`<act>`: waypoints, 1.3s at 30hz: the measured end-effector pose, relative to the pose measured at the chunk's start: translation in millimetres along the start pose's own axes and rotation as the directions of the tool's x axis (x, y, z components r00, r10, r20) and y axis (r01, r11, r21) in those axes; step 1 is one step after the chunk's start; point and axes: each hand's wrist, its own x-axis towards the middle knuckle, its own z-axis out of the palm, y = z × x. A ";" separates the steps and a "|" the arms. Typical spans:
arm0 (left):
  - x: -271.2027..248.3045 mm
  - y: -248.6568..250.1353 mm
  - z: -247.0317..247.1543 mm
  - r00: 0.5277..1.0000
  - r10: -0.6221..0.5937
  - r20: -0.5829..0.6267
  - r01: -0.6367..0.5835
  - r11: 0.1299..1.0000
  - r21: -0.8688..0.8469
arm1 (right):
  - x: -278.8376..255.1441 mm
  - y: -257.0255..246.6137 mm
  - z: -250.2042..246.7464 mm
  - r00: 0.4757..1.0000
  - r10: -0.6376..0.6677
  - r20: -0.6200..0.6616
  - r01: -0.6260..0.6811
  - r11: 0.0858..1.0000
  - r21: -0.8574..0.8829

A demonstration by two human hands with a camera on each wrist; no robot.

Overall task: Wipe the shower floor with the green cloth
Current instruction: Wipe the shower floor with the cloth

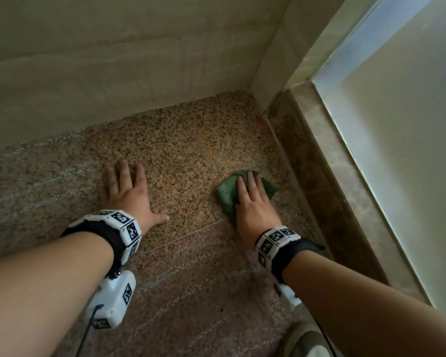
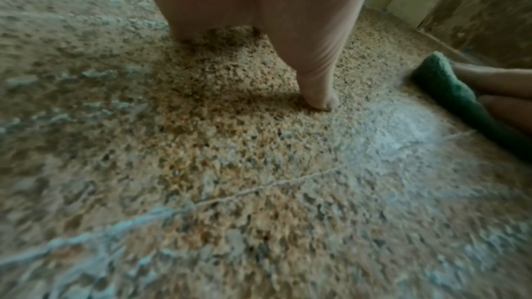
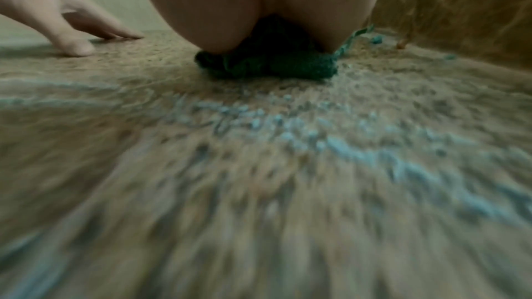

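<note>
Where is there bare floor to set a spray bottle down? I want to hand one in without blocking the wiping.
Bare shower floor lies between the left hand and the green cloth, and beyond both hands up to the wall. It is tight on the right: the right hand presses the cloth close beside the stone curb.

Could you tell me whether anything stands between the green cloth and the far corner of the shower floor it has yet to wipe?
Nothing visible does. The right hand presses the green cloth flat on the shower floor, and bare floor runs on to the corner. The left hand rests off to the side.
</note>
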 end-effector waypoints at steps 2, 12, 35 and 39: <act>0.0 -0.3 0.8 1.000 -0.004 0.005 0.004 1.000 -0.007 | 13.8 2.6 -8.1 1.000 0.004 -0.022 -0.004 1.000 0.002; 5.8 1.9 -0.4 0.999 -0.023 0.042 0.023 1.000 0.007 | 20.7 12.1 -5.9 0.981 0.155 -0.119 -0.138 0.980 0.141; 5.4 4.1 -2.9 0.998 -0.025 0.055 0.024 1.000 0.018 | 13.7 43.2 -22.1 0.989 0.128 -0.077 -0.123 0.990 0.070; 5.6 4.3 -3.0 0.998 -0.026 0.056 0.025 1.000 0.016 | 4.2 34.3 -14.2 0.997 0.048 -0.057 -0.047 0.998 0.031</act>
